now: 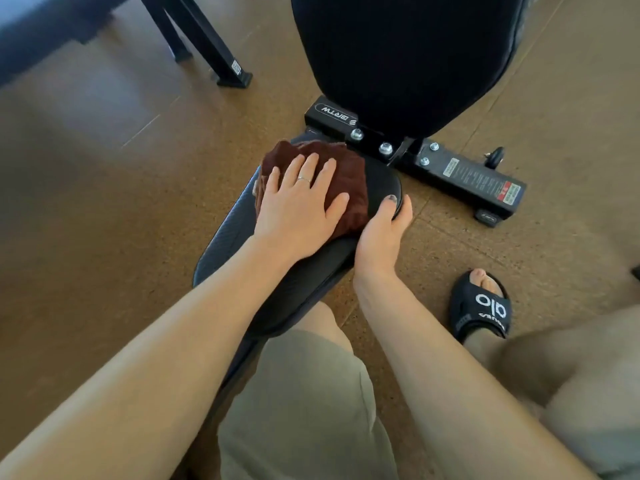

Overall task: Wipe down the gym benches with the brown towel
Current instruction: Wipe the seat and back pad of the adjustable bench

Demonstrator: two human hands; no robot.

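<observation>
A black padded bench seat [242, 237] runs from the lower middle toward the frame's centre. The bunched brown towel [346, 178] lies on its far end. My left hand [298, 206] lies flat on the towel with fingers spread, pressing it onto the pad. My right hand [381, 237] grips the seat's right edge, thumb on top of the pad. The upright black backrest [408, 53] rises behind the seat, above a black metal base bar [460, 171].
Brown cork-like floor [104, 202] surrounds the bench. Black legs of another frame [214, 50] stand at the upper left. My khaki shorts [304, 410] and a foot in a black slide sandal [481, 306] are at the lower right. A small wheel [495, 155] sits by the base.
</observation>
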